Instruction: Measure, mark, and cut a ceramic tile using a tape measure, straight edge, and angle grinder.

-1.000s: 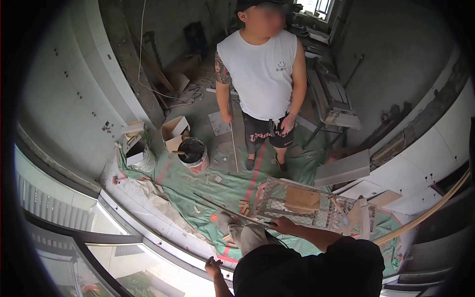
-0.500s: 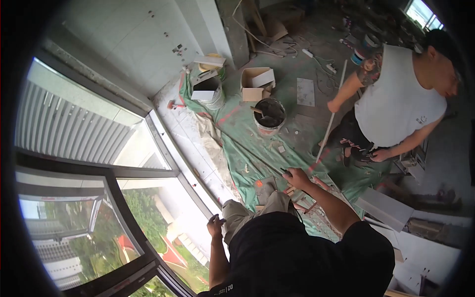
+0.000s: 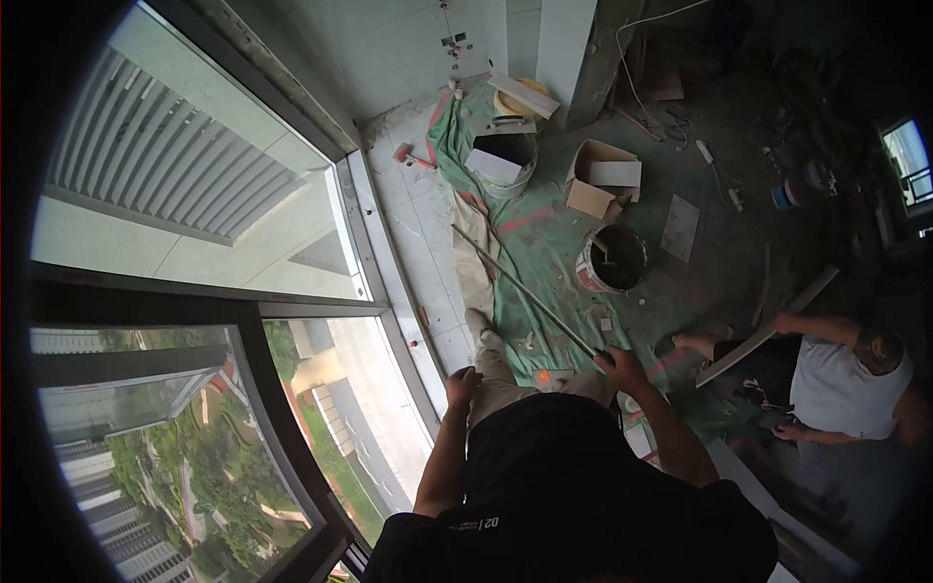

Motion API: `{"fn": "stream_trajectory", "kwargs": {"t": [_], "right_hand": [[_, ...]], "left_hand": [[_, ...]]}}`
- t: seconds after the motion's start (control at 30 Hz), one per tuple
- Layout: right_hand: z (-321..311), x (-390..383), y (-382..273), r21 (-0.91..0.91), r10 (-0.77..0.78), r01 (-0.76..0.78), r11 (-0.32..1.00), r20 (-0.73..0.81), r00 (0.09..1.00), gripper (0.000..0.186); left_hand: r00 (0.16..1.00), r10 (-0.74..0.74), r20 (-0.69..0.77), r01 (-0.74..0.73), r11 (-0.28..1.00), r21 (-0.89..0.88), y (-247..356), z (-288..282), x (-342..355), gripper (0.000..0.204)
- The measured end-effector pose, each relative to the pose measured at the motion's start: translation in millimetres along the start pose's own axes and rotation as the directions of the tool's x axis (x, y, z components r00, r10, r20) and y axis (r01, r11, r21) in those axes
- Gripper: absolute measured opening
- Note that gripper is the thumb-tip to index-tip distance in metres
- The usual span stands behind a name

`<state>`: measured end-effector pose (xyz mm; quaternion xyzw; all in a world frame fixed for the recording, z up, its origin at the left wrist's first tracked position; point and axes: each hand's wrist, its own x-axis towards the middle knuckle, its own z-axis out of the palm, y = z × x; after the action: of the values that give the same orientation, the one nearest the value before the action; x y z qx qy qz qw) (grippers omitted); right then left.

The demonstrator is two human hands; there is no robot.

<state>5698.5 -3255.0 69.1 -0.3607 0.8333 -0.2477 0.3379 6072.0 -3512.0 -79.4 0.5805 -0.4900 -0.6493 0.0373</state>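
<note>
The right grip (image 3: 620, 369) is curled around the near end of a long thin rod (image 3: 525, 291), which sticks out ahead and to its left, over the green sheet (image 3: 535, 255). The left grip (image 3: 464, 387) is curled too, but whether it holds anything cannot be told. Carrying the rod seems the step in hand; the next move likely calls for a firm hold, steering clear of the bucket (image 3: 587, 273) ahead of the right grip.
</note>
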Motion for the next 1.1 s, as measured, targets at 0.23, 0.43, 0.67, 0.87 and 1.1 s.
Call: {"fn": "stream_trajectory", "kwargs": {"t": [0.23,0.43,0.67,0.87,1.1], "right_hand": [[0.7,125.5,-127.9,0.011,-0.063,0.062,0.998,0.141,0.988,0.038],[-14.5,220.3,-199.7,-0.016,-0.165,0.169,0.985,0.159,0.974,0.036],[-34.4,337.1,-241.5,-0.010,-0.222,0.235,0.972,0.291,0.931,0.038],[-65.8,455.3,-227.0,-0.041,-0.319,0.364,0.931,0.399,0.860,0.037],[-96.7,597.7,-260.5,-0.095,-0.251,0.348,0.933,0.521,0.816,0.038]], "left_hand": [[0.985,0.122,0.125,-0.086,0.961,-0.261,209.5,-37.7,158.9,0.060],[0.993,0.110,0.042,-0.084,0.910,-0.406,325.9,-98.4,258.5,0.054],[0.998,-0.007,-0.058,-0.023,0.864,-0.503,374.4,-154.5,312.5,0.036],[0.982,0.083,-0.172,-0.162,0.835,-0.525,448.0,-171.8,323.1,0.039],[0.920,0.166,-0.356,-0.355,0.739,-0.573,536.9,-204.1,353.0,0.039]]}}
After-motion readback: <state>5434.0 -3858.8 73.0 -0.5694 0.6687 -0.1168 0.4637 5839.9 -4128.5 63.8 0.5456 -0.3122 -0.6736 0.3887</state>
